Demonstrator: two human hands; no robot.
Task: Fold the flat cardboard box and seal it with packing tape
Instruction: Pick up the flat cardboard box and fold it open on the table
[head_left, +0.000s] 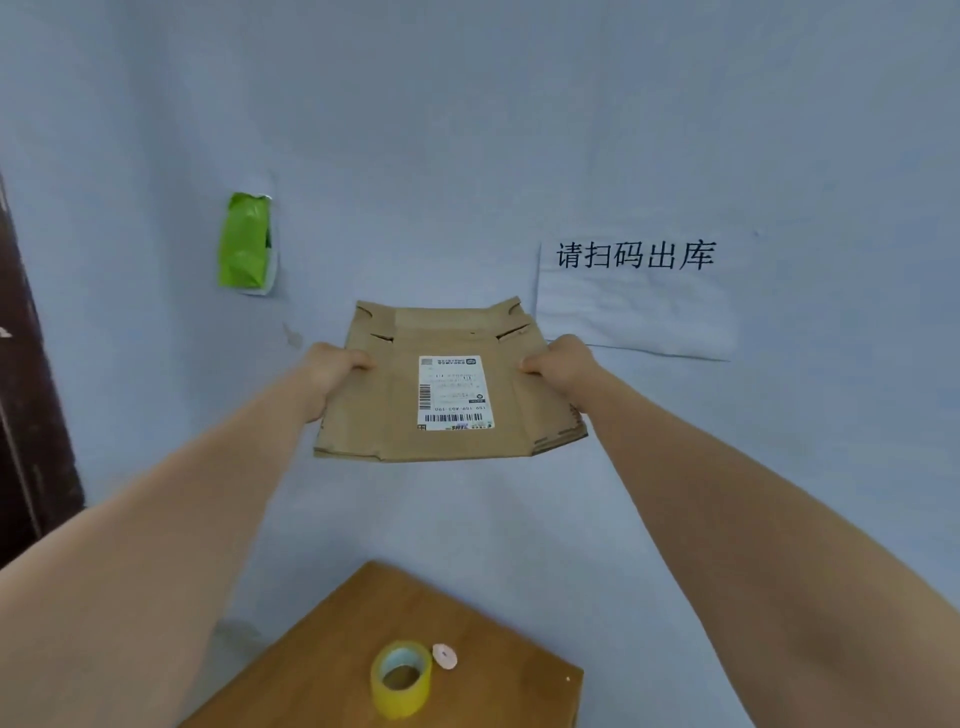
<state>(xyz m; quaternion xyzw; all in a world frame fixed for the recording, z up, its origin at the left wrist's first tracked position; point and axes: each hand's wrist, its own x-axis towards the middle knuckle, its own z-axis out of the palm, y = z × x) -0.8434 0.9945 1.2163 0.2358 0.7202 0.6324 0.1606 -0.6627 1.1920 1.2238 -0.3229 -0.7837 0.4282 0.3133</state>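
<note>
- Pale blue wall fills the whole background, with a green packet (244, 241) stuck up at ten o'clock and a white paper sign (638, 296) at two o'clock.
- Low down at six o'clock, a corner of the wooden table (483, 623) juts in; on it stands a yellow roll of packing tape (401, 679), with a small pale disc (444, 656) just beside it.
- A person holds the flat cardboard box (447, 384) up in the air at the centre, well apart from the table and in front of the wall.
- The left hand (332, 371) grips the box's left edge, fingers curled over it; the right hand (561, 364) grips the right edge the same way.
- A white shipping label (453, 392) faces us, upside down.
- My judgement: the task has barely begun. The box is still collapsed, no flap is folded in, and the tape sits untouched.
- Left to do: open the box into shape, close the flaps, tape the seam.
- Room looks generous around the box on every side; the table's near edges and pointed corner are what I would watch when setting it down.
</note>
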